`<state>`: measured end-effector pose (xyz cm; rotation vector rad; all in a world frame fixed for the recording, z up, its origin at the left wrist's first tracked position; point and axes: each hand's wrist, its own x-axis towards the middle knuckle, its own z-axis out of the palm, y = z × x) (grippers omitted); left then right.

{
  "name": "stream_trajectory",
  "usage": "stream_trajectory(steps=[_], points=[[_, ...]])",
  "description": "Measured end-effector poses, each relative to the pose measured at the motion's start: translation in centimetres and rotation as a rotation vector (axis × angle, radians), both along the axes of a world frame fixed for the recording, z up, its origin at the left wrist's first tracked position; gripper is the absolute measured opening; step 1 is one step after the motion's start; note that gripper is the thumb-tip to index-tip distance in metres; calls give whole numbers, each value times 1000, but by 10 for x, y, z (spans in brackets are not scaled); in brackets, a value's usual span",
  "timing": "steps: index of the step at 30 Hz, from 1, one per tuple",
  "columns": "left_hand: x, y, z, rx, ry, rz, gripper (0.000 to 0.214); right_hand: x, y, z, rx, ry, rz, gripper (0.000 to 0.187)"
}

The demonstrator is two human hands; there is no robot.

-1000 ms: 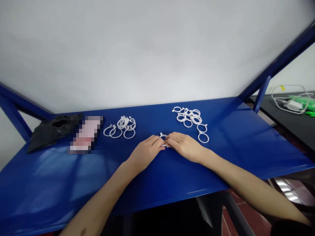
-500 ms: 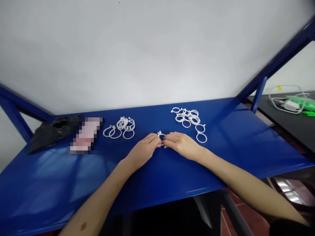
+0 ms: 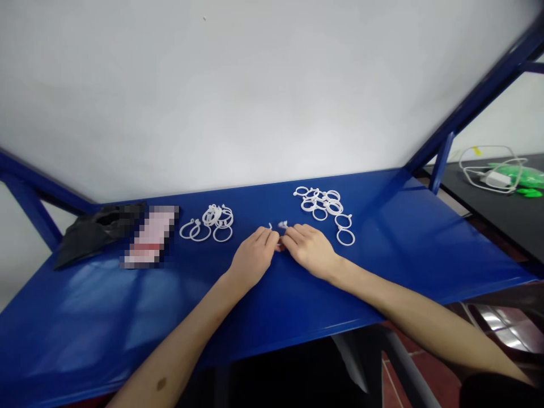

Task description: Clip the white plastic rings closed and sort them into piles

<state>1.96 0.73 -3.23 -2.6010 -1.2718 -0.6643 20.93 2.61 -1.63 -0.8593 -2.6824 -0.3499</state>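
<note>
Between my two hands is a white plastic shower curtain ring (image 3: 283, 224), most of it hidden by fingers. Its two ends show above the fingertips with a gap between them. My left hand (image 3: 255, 254) is closed on its left side. On its right side my right hand (image 3: 311, 249) grips with bent fingers. To the left lies a heap of similar white rings (image 3: 222, 233), at least one with parted ends. More white rings (image 3: 345, 237) lie overlapping beyond my right hand, with small knobs on their rims.
A blue table (image 3: 263, 317) carries everything, with a pale wall (image 3: 255, 102) behind it. At its left lie a black plastic bag (image 3: 93, 232) and a blurred-out pink item (image 3: 151, 235). On a dark surface at far right are a white cable and charger (image 3: 496, 179) beside something green.
The ends of the held ring have come apart, where they were together before. Both hands have turned a little, with knuckles higher. The view has shifted slightly.
</note>
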Motion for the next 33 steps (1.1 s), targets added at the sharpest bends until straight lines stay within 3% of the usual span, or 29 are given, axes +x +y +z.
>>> stream_trajectory(steps=[3,8,10,17,22,27,33], points=[[-2,1,2,-70,-81,20,23,1,1,0,-16,45,-48,29],[-18,10,2,-123,-201,-57,16,13,13,3,-122,189,129,30],[-30,16,1,-87,-211,-2,20,21,21,7,-137,265,94,33],[-69,30,1,28,-70,353,21,82,56,23,-101,301,-381,33],[-70,28,0,78,-40,415,23,119,67,33,-161,198,-683,30],[-58,24,4,63,-92,332,22,132,63,44,-283,143,-795,28],[-32,12,0,-112,-149,75,20,135,48,53,-556,142,-676,26]])
